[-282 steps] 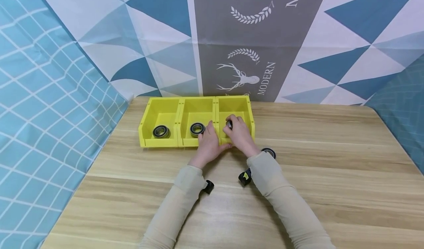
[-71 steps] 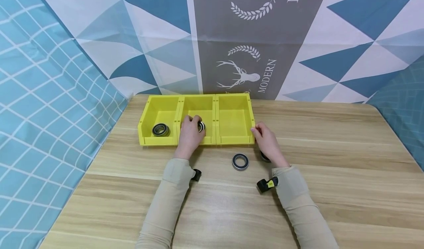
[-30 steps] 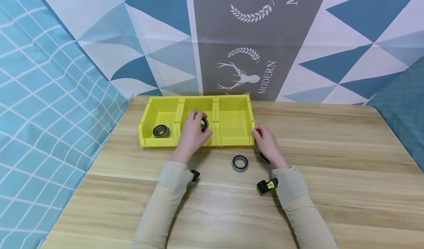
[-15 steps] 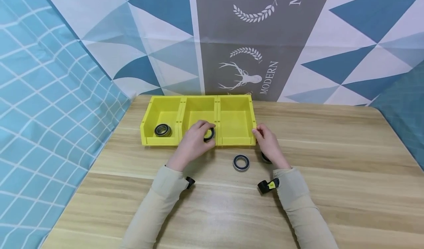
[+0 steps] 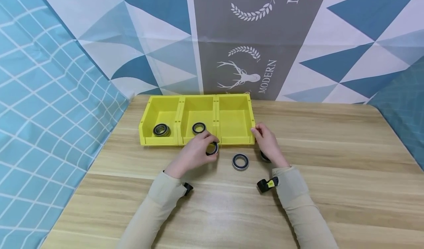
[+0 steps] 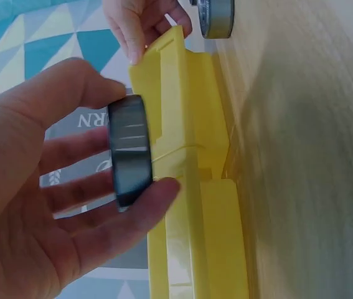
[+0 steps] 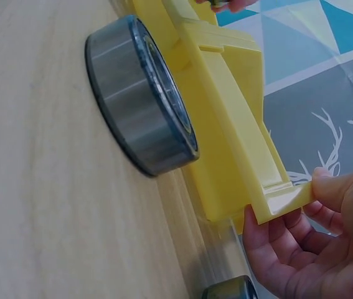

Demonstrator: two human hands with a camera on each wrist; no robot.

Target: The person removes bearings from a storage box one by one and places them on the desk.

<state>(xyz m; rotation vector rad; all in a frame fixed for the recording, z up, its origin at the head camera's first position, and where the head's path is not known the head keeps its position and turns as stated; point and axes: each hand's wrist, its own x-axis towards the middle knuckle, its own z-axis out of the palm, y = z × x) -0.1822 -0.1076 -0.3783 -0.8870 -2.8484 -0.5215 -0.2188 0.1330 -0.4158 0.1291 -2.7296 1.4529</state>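
My left hand (image 5: 195, 152) pinches a ball bearing (image 6: 131, 152) between thumb and fingers, just in front of the middle yellow bin (image 5: 198, 111). My right hand (image 5: 269, 143) grips the front right corner of the right yellow bin (image 5: 235, 122), thumb on the wall and fingers below it, as the right wrist view shows. One bearing (image 5: 199, 128) sits in the middle bin. In the left bin (image 5: 162, 111), bearings (image 5: 161, 130) lie stacked near the front. The right bin holds nothing.
A bearing (image 5: 240, 162) lies flat on the wooden table (image 5: 218, 212) in front of the right bin. Another bearing (image 5: 264, 157) is partly hidden under my right wrist. A patterned cloth (image 5: 245, 32) hangs behind the bins, and a blue checked cloth (image 5: 43, 113) at the left.
My left hand has lifted a bearing out of the middle bin and brought it forward over the front lip. Earlier, my right hand emptied the right bin, then moved to its corner.
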